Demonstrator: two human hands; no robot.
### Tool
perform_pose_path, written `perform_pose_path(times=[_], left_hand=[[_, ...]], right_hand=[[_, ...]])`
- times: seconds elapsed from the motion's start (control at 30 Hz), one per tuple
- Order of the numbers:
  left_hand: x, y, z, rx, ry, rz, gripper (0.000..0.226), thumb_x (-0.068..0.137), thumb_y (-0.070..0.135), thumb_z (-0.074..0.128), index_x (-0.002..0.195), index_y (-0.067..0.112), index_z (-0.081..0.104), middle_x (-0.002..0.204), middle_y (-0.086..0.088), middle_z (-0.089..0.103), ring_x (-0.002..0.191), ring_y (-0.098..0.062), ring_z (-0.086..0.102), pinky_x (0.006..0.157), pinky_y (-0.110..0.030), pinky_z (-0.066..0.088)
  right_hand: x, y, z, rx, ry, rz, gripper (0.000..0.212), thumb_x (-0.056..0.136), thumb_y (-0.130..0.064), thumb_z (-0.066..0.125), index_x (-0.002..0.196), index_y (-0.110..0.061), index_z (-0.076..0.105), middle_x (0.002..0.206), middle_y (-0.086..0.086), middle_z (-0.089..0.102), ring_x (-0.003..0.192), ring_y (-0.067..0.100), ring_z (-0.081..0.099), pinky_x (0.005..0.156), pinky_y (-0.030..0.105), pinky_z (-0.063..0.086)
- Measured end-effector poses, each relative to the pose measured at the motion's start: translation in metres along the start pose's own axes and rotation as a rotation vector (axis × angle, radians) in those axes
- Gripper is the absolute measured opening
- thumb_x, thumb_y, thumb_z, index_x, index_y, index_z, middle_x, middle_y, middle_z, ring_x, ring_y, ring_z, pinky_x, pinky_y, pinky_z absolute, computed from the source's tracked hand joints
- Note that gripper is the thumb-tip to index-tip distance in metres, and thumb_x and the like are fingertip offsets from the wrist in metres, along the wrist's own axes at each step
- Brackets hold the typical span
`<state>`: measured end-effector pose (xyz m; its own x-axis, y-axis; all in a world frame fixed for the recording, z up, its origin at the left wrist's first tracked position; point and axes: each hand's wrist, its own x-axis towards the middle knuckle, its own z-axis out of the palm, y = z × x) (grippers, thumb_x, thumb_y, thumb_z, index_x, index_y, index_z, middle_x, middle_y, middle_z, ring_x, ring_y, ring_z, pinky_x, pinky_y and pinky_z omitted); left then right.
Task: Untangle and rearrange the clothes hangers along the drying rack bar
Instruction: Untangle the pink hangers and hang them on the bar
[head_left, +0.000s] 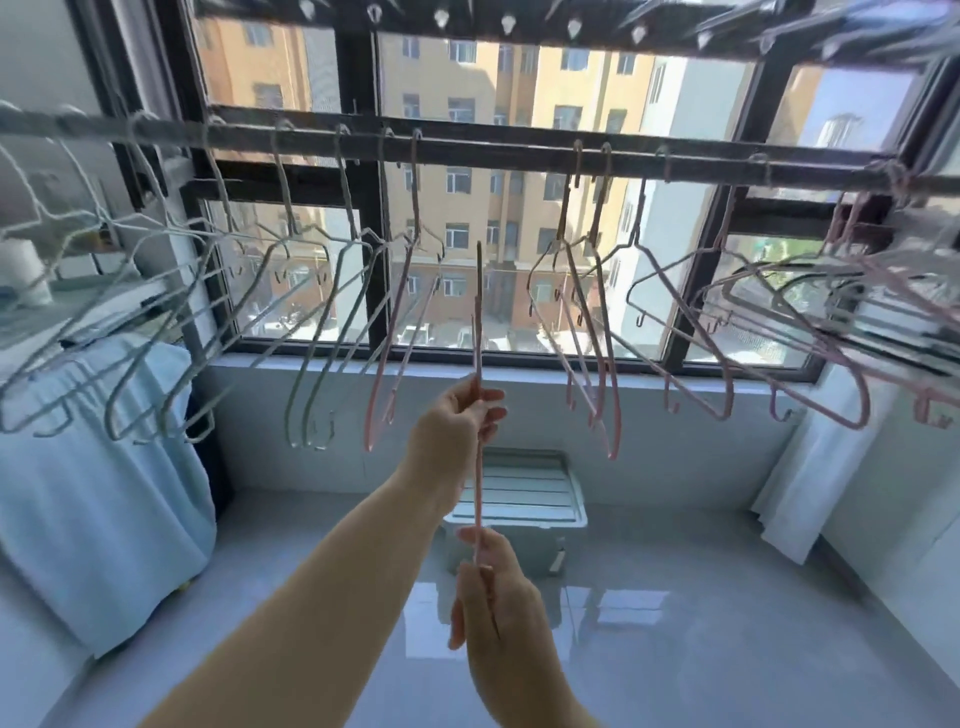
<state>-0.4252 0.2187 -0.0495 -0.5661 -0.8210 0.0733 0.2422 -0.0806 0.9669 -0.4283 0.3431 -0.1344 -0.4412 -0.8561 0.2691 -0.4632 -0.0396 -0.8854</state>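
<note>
Behind the window, buildings blur. Left hand (457, 421) and right hand (493, 597) both pinch one pink hanger (477, 332) (seen edge-on, hook hard to see) below the rack bar (519, 150).

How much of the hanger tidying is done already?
About halfway, it seems. The pale hangers on the left of the bar hang fairly evenly. A pink hanger is off the bar, seen edge-on, held by the left hand higher up and the right hand lower down, below a gap in the row. The far-right bunch looks crowded and overlapping, so that is left.
</note>
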Motion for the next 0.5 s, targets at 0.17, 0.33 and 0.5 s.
perform_pose_path(times=[0.17,0.33,0.5], left_hand=[[-0.015,0.015,-0.003,0.276,-0.059,0.19,0.034,0.095,0.006,0.038,0.123,0.021,0.046,0.105,0.014,0.058,0.104,-0.01,0.056,0.077,-0.016,0.047],[-0.014,0.04,-0.006,0.334,-0.061,0.281,0.042,0.094,0.01,0.044,0.133,0.023,0.041,0.116,0.006,0.059,0.104,-0.009,0.056,0.062,-0.009,0.05],[-0.003,0.065,0.0,0.318,-0.093,0.34,0.042,0.093,0.011,0.045,0.133,0.021,0.039,0.106,0.005,0.064,0.092,-0.014,0.063,0.079,-0.029,0.053]], right_hand=[[0.031,-0.025,-0.015,0.046,0.13,-0.1,0.025,0.097,-0.014,0.037,0.102,-0.036,0.049,0.044,-0.007,0.053,0.041,0.004,0.048,0.045,0.014,0.036],[0.059,-0.053,-0.025,-0.019,0.217,-0.212,0.021,0.096,-0.019,0.037,0.11,-0.025,0.052,0.048,-0.004,0.053,0.043,0.007,0.052,0.048,0.023,0.042],[0.086,-0.084,-0.032,-0.011,0.251,-0.223,0.023,0.094,-0.011,0.034,0.101,-0.023,0.052,0.05,-0.001,0.058,0.044,0.009,0.057,0.051,0.026,0.05]])
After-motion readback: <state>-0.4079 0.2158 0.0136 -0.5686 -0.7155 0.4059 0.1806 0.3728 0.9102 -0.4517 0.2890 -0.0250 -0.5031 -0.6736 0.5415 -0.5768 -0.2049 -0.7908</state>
